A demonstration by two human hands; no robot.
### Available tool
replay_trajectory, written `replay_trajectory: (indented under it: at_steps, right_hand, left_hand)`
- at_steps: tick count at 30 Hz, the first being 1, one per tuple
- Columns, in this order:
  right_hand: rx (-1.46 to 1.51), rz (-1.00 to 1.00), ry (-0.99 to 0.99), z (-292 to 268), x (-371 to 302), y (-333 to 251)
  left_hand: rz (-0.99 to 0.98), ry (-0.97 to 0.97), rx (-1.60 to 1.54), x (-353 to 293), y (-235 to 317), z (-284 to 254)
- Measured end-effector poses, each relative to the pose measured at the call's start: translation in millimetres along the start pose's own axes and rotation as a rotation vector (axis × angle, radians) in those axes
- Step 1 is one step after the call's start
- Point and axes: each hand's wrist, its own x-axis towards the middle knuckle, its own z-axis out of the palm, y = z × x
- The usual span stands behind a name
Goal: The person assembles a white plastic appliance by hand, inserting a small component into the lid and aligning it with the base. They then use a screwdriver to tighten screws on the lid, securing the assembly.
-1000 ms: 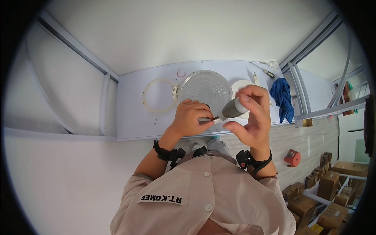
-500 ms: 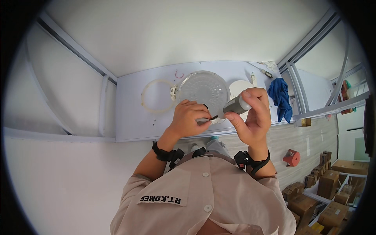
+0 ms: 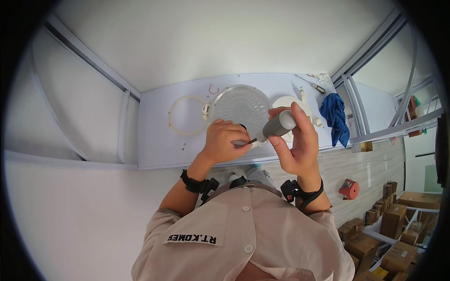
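Observation:
Above the near edge of the table, my right hand (image 3: 304,143) is closed round the thick grey handle of a screwdriver (image 3: 277,126), its butt end tilted up to the right. The tool's narrow end points left and down toward my left hand (image 3: 222,142). That hand is closed, thumb and fingers pinching a slim grey piece (image 3: 240,143) whose kind I cannot make out. A short dark tip shows between the two. Behind my hands lies a round, clear-looking cover (image 3: 239,105) with a patterned middle and a metallic rim. A white round part (image 3: 287,100) is partly hidden behind my right hand.
On the white table (image 3: 157,140), a cream ring (image 3: 170,114) lies left of the cover, near a red curved wire (image 3: 213,89). Another screwdriver (image 3: 318,87) and a blue cloth (image 3: 333,114) are at the right. A red stool (image 3: 349,189) and cardboard boxes (image 3: 393,219) stand beyond.
My right hand has turned the screwdriver handle, and its fingers have shifted a little left and curled differently round it. My left hand keeps nearly the same place and pinch.

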Motion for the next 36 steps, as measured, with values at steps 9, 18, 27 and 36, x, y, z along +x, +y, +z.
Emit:
replay_trajectory:
  at_steps: [9,18,27,36]
  right_hand:
    - [0.124,0.01,0.027,8.2,0.3,-3.6]
    - [0.159,-0.01,0.181,-0.9,-1.4,-3.2]
    - [0.069,0.073,0.62,-24.5,-12.7,4.1]
    - [0.021,0.068,0.646,-34.0,-26.3,12.0]
  left_hand:
    - [-0.069,-0.031,-0.003,3.2,5.1,-1.0]
    - [-0.053,-0.022,-0.037,1.4,6.2,-1.8]
    - [-0.095,0.076,-0.002,13.2,18.4,3.9]
    - [-0.187,0.022,0.086,31.4,18.4,28.3]
